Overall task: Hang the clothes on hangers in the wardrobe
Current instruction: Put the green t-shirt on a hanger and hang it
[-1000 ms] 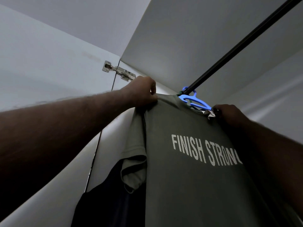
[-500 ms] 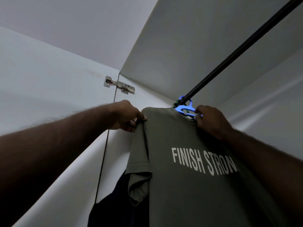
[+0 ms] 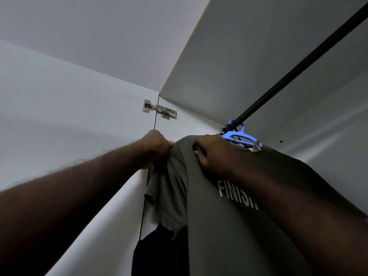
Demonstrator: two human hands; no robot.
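An olive T-shirt (image 3: 229, 232) printed "FINISH" hangs on a blue hanger (image 3: 240, 136) hooked over the black rail (image 3: 298, 66); the left hand (image 3: 157, 149) grips its shoulder edge above the sleeve; the right hand (image 3: 211, 152) pinches the shoulder fabric just beside it; a dark garment (image 3: 157, 253) hangs behind, below a metal hinge (image 3: 159, 111).

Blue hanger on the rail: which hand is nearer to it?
Right. The right hand grips the shirt just beside the blue hanger; the left hand grips its sleeve edge farther off, beyond the right hand.
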